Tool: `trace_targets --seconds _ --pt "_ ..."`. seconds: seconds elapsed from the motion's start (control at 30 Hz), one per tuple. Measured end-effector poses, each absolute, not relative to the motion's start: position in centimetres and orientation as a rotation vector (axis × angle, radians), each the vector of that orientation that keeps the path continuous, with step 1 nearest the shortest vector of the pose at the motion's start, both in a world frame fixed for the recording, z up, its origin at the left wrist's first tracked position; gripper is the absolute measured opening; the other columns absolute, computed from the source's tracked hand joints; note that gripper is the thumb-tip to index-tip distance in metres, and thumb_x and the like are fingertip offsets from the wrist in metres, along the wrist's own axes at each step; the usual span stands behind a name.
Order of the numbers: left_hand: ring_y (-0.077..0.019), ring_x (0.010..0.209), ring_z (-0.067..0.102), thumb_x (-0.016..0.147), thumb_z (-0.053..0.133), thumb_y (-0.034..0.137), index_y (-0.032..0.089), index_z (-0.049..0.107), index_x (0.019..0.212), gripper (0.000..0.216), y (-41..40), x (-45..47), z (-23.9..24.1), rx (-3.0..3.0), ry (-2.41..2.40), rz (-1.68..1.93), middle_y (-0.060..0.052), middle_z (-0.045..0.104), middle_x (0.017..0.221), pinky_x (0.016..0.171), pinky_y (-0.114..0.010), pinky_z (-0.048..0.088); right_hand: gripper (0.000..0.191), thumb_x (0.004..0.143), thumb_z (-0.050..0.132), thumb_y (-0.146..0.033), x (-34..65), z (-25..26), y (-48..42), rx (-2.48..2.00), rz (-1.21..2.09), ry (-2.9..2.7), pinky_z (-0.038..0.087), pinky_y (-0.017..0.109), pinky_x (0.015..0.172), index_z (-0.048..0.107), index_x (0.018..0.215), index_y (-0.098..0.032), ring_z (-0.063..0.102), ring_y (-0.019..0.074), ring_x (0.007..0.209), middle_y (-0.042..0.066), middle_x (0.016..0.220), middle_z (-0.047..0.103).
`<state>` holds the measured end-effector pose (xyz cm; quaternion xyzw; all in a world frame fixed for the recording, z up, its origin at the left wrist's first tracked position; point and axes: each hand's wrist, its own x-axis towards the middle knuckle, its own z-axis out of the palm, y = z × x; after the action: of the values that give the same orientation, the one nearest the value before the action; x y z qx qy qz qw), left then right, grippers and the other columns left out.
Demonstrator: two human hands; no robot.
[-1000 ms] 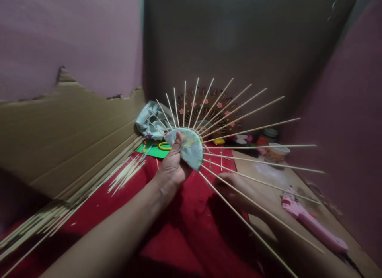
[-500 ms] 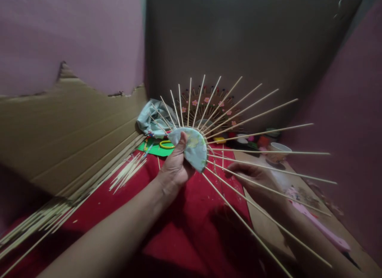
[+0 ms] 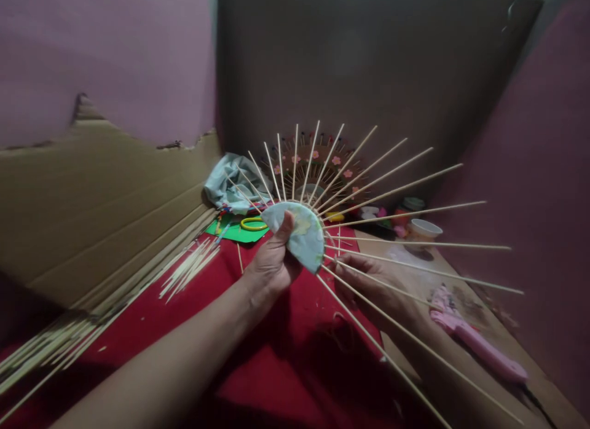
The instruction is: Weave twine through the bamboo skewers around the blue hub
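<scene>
A half disc covered in pale blue patterned cloth [image 3: 306,238] is in my left hand [image 3: 271,263], thumb across its front and fingers behind. Thin bamboo sticks [image 3: 396,217] fan out from its curved edge like rays. Close to the lower right of that edge, my right hand [image 3: 369,281] is behind the sticks with thumb and fingertips pinched together. A thin brown cord [image 3: 342,330] runs by the fan's edge to these fingertips and hangs in a loop below. The sticks partly cover my right hand.
A finished stick fan with pink flowers [image 3: 322,158] stands behind. On the red cloth [image 3: 184,343] lie loose short sticks [image 3: 191,266] and long sticks [image 3: 59,343]. Yellow-handled scissors [image 3: 253,224] rest on green sheet [image 3: 230,228]. Right: a pink glue gun [image 3: 479,343] and white cup [image 3: 424,228].
My right hand has come left and up to the base of the lower sticks, its fingertips closing near the cord. The half disc stays in my left hand; the view has shifted slightly.
</scene>
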<state>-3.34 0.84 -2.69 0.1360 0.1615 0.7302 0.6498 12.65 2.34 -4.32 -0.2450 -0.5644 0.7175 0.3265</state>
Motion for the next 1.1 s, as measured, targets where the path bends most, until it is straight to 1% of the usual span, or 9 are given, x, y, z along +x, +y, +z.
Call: trace_targets --seconds 0.1,0.17,0.27,0.43,0.53,0.63,0.77,0.97,1.1 --pt "-0.0111 0.047 0.058 0.064 0.075 0.029 0.011 0.061 0.078 0.026 0.4 -3.1 -3.2 0.351 0.543 1.485 -0.004 0.065 0.059 0.046 -0.02 0.048 0.02 0.068 0.071 -0.031 12.8 -5.0 2.8 -0.672 1.876 -1.423 0.025 0.015 0.038 0.062 0.075 -0.015 0.038 0.0026 0.039 -0.006 0.049 0.051" --pt "-0.0073 0.035 0.048 0.063 0.075 0.032 0.012 0.058 0.069 0.027 0.2 -3.1 -3.6 0.409 0.661 1.338 -0.001 0.058 0.048 0.033 -0.016 0.037 0.02 0.067 0.073 -0.029 12.9 -5.2 2.9 -0.664 1.907 -1.407 0.022 0.015 0.037 0.062 0.075 -0.015 0.035 0.0022 0.04 -0.006 0.051 0.05" --pt "-0.0019 0.026 0.035 0.063 0.075 0.034 0.012 0.054 0.062 0.03 0.2 -3.1 -3.9 0.487 0.644 1.279 0.003 0.052 0.042 0.025 -0.013 0.024 0.018 0.071 0.068 -0.029 12.8 -5.2 2.7 -0.604 1.993 -1.355 0.022 0.015 0.036 0.059 0.078 -0.016 0.027 0.0022 0.037 -0.008 0.048 0.042" --pt "-0.0029 0.026 0.037 0.063 0.074 0.034 0.012 0.053 0.06 0.03 0.2 -2.9 -3.8 0.543 0.579 1.359 0.003 0.052 0.04 0.025 -0.012 0.028 0.014 0.076 0.063 -0.026 12.3 -5.1 2.3 -0.405 2.197 -1.094 0.015 0.015 0.03 0.052 0.076 -0.018 0.012 0.0027 0.033 -0.013 0.04 0.026" --pt "-0.0039 0.026 0.037 0.063 0.074 0.037 0.012 0.055 0.059 0.032 0.0 -2.6 -3.8 0.593 0.547 1.359 0.004 0.048 0.035 0.025 -0.013 0.03 0.021 0.075 0.062 -0.028 11.9 -5.3 2.2 -0.377 2.378 -0.974 0.015 0.016 0.029 0.047 0.065 -0.019 0.013 0.0037 0.029 -0.013 0.036 0.024" --pt "-0.0028 0.028 0.037 0.061 0.076 0.035 0.01 0.057 0.063 0.031 -0.3 -2.3 -3.8 0.598 0.519 1.394 0.003 0.051 0.042 0.024 -0.013 0.032 0.032 0.073 0.064 -0.032 11.7 -5.4 2.3 -0.392 2.462 -0.934 0.017 0.017 0.029 0.039 0.056 -0.019 0.016 0.0036 0.026 -0.012 0.034 0.024" --pt "-0.0015 0.031 0.036 0.062 0.076 0.031 0.008 0.06 0.07 0.029 -0.4 -2.2 -3.8 0.598 0.48 1.402 0.003 0.053 0.049 0.027 -0.013 0.036 0.028 0.073 0.065 -0.034 11.6 -5.4 2.3 -0.487 2.327 -0.945 0.017 0.016 0.029 0.044 0.062 -0.019 0.018 0.003 0.026 -0.013 0.034 0.026" --pt "-0.0015 0.031 0.037 0.071 0.069 0.03 0.01 0.059 0.069 0.022 -0.3 -2.0 -3.9 0.547 0.441 1.406 0.002 0.055 0.054 0.029 -0.015 0.041 0.023 0.069 0.07 -0.029 11.4 -5.9 2.2 -0.511 2.127 -0.996 0.017 0.015 0.027 0.051 0.075 -0.019 0.017 0.002 0.027 -0.014 0.036 0.029" --pt "-0.0013 0.03 0.037 0.075 0.065 0.029 0.01 0.059 0.072 0.02 -0.3 -2.0 -3.9 0.51 0.458 1.413 0.001 0.057 0.057 0.029 -0.017 0.044 0.022 0.068 0.07 -0.026 11.2 -6.2 2.1 -0.529 2.066 -0.978 0.019 0.014 0.027 0.05 0.075 -0.018 0.02 0.0009 0.028 -0.013 0.039 0.032"
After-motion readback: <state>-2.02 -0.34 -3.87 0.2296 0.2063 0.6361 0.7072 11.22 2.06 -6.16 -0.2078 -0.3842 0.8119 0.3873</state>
